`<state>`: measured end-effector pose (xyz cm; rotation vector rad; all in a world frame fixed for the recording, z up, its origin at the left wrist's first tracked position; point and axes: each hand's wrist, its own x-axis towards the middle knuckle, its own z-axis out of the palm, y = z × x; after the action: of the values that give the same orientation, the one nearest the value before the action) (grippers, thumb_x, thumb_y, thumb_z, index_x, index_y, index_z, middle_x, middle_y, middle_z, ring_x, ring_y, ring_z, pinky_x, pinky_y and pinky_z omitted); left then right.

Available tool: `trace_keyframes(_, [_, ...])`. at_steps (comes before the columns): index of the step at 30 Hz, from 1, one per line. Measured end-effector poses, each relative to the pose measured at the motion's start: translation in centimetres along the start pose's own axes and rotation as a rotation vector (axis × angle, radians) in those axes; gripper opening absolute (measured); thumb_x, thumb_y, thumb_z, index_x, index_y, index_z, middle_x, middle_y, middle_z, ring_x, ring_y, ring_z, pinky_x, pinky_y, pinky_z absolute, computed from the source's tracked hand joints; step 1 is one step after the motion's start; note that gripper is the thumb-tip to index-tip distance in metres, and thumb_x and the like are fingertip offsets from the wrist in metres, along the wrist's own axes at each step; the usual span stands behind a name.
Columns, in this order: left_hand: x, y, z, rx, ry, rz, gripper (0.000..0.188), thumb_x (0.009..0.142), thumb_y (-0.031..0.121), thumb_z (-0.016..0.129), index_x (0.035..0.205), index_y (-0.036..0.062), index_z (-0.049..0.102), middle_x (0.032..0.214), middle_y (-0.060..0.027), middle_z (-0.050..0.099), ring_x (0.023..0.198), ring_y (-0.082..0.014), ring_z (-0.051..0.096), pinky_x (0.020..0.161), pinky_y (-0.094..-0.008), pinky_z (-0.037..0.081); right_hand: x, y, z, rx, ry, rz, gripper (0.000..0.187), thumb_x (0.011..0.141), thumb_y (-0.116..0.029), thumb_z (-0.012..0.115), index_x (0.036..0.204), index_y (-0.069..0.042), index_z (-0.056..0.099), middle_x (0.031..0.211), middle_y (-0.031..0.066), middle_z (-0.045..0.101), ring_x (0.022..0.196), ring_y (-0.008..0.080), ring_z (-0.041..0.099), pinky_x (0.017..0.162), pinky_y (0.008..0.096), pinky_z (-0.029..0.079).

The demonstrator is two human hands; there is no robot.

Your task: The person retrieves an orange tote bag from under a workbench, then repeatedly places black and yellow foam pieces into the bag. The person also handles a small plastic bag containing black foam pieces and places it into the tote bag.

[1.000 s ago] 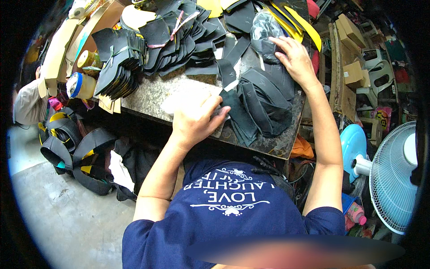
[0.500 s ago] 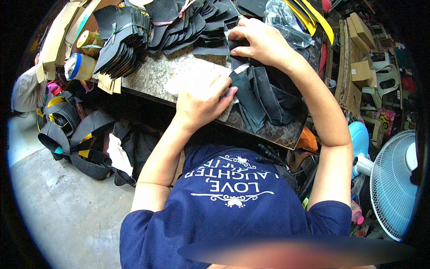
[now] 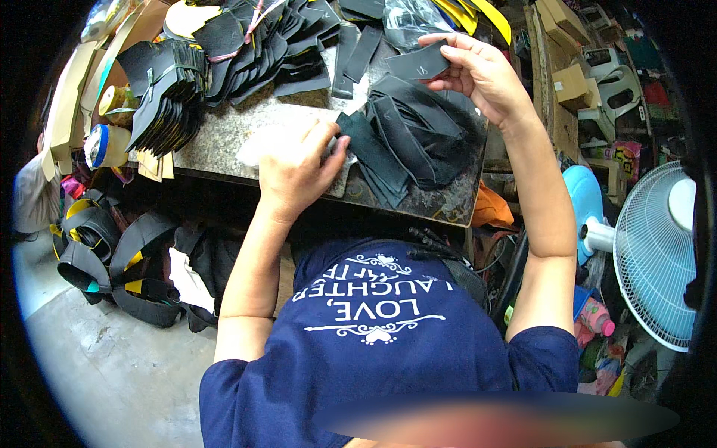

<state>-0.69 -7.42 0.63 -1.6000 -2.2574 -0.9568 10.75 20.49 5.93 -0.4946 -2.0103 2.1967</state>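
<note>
My right hand [image 3: 482,82] is raised over the right part of the table, pinching a flat black cut piece [image 3: 418,64] with a small pale mark on it. My left hand [image 3: 295,168] rests on a bright white sheet-like thing [image 3: 258,145], its fingers curled in and the thumb close to the index finger. What those fingers hold, if anything, is hidden. Right beside them lie dark greenish-black strips [image 3: 377,168]. A pile of black strips [image 3: 418,127] spreads below my right hand. Two loose black pieces [image 3: 357,56] lie flat farther back.
Tied stacks of black pieces [image 3: 164,86] fill the table's [image 3: 216,142] back left, near a jar with a blue rim [image 3: 108,145]. A clear plastic bag [image 3: 414,26] and yellow strips [image 3: 489,15] lie at the back. A fan [image 3: 653,254] stands at my right.
My right hand has lifted a black piece from the table and drawn it up to the right. My left hand stays on the white thing. The whole view has shifted slightly.
</note>
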Motion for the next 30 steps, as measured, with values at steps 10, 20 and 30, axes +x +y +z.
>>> trace_keyframes(10, [-0.1, -0.4, 0.3, -0.001, 0.099, 0.019, 0.014, 0.080, 0.012, 0.077, 0.091, 0.0095, 0.069, 0.083, -0.0070, 0.066, 0.072, -0.0251, 0.064, 0.065, -0.0354, 0.050, -4.2, 0.8, -0.7, 0.075, 0.051, -0.064, 0.038, 0.102, -0.013, 0.049, 0.137, 0.001, 0.055, 0.128, 0.0138, 0.063, 0.103, 0.0192, 0.069, 0.089, 0.0336, 0.060])
trace_keyframes(20, [-0.1, -0.5, -0.7, 0.128, 0.354, 0.053, 0.021, 0.073, 0.014, 0.077, 0.094, 0.0169, 0.074, 0.110, -0.0056, 0.065, 0.097, -0.0252, 0.057, 0.084, -0.0357, 0.046, -7.0, 1.6, -3.0, 0.099, 0.103, -0.114, 0.040, 0.100, -0.005, 0.048, 0.139, 0.003, 0.052, 0.135, 0.0138, 0.059, 0.111, 0.0190, 0.065, 0.093, 0.0339, 0.059])
trace_keyframes(30, [1.3, 2.1, -2.2, 0.036, 0.267, 0.214, 0.032, 0.072, 0.018, 0.078, 0.104, 0.0177, 0.073, 0.111, -0.0063, 0.065, 0.106, -0.0274, 0.057, 0.094, -0.0422, 0.044, -10.8, 3.0, -6.7, 0.127, 0.261, -0.174, 0.031, 0.099, -0.007, 0.050, 0.127, 0.005, 0.058, 0.115, 0.0132, 0.068, 0.101, 0.0216, 0.070, 0.090, 0.0367, 0.060])
